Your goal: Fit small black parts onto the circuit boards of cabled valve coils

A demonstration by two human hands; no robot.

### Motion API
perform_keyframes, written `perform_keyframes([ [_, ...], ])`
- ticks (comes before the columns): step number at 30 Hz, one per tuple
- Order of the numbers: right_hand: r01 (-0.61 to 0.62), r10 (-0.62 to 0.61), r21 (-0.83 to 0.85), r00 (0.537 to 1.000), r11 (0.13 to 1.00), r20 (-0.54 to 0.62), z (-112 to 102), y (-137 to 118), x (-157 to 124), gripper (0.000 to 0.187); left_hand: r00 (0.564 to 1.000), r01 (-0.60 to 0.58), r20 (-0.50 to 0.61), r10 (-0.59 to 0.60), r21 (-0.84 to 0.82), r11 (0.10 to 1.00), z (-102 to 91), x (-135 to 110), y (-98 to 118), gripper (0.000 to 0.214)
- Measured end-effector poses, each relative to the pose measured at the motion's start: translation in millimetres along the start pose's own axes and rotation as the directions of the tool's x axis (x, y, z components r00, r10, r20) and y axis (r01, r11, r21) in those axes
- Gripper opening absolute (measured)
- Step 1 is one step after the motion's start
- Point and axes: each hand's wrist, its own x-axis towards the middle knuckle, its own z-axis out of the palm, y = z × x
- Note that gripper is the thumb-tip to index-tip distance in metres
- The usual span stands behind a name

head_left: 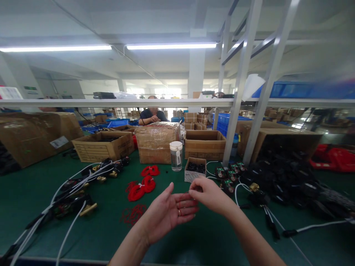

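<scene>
Palm of the left hand [166, 214] turned up over the table [205, 240], fingers spread apart and seemingly bare apart from a ring [179, 212]. Right hand [208, 193] curled beside the left fingertips, thumb and fingers bent close together; cannot tell from this angle whether clamped on something small or merely bent. Just beyond the right hand, a small carton [189, 176] of black parts [196, 168], upright and open at the top. Main risk, by judgement: a tiny piece dropped between the two hands, caused by a loose pinch or a tilt of the open palm, and hard to find afterwards among so many loose items. One small dark bit [166, 171] lying alone to the left of the carton, easy to overlook. Second risk: a knock to the carton from a hasty reach of the right knuckles, perhaps enough to spill the contents or jolt the clear bottle [176, 159] standing nearby. To the right, white cable [235, 193] looped near the right forearm, liable to snag during a sideways swing and drag the brass fitting [254, 187] along. To the left, red cord bundles [141, 188] and loose red strands [134, 215] near the left wrist, prone to tangling when brushed.
</scene>
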Motion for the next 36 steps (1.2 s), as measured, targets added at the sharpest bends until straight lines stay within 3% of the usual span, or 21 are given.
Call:
perform_keyframes([
  [6,-0.008,0.016,0.082,0.996,0.997,-0.093,8,19,-5,0.020,0.999,-0.005,0.042,0.013,-0.182,0.983,-7.0,0,-2,0.073],
  [10,-0.069,0.099,0.201,0.984,0.977,-0.146,15,29,-14,0.023,0.999,-0.031,0.037,0.040,-0.224,0.974,-11.7,-2,0,0.074],
  [19,-0.076,0.152,0.384,0.973,0.920,-0.172,36,29,-30,0.022,0.994,-0.092,0.027,0.105,-0.295,0.951,-11.0,-3,-4,0.070],
  [28,-0.053,0.131,0.292,0.958,0.955,-0.256,44,26,-22,0.015,0.988,-0.110,0.066,0.137,-0.311,0.944,-14.3,1,-14,0.054],
  [36,-0.002,0.029,0.158,0.985,0.988,-0.169,9,4,-14,0.008,0.991,-0.114,0.042,0.130,-0.270,0.956,-13.3,3,-20,0.066],
])
